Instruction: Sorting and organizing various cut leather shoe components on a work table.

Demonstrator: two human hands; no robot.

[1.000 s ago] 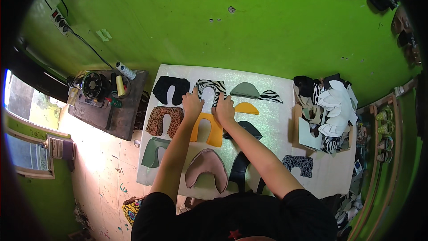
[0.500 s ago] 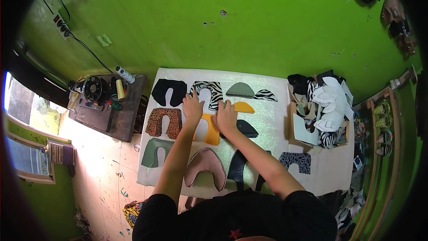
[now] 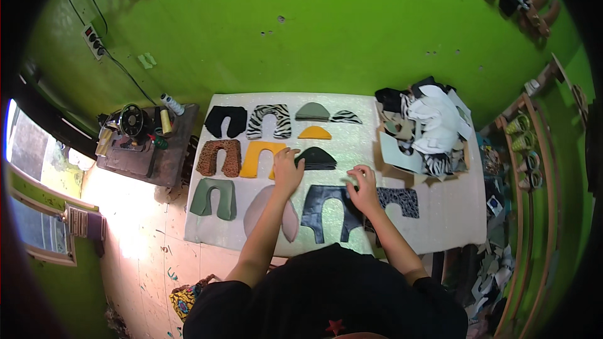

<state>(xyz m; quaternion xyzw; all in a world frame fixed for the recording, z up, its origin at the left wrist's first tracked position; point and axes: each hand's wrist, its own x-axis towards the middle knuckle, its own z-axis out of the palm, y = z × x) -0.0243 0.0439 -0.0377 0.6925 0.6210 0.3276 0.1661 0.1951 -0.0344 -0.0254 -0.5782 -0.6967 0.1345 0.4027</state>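
Had smooth yellow U-shaped piece (image 3: 254, 159) and glossy black leather-look U-shaped piece (image 3: 316, 204) on glittery white table (image 3: 446, 216). Held left hand (image 3: 289, 171) loosely curled beside the yellow one's right leg, right hand (image 3: 363, 189) half-open over the black one, both empty. Faced bright green wall (image 3: 352, 44), with heaped white scraps (image 3: 433, 119) rightward, black handwheel machine (image 3: 132, 120) leftward.

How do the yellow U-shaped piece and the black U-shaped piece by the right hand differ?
Color: the yellow piece is plain yellow; the black piece is black with a slight sheen.
Size: the black piece looks broader than the yellow piece.
Place: the black piece lies nearer the person and farther right than the yellow piece.
Shared: both openings face the person.
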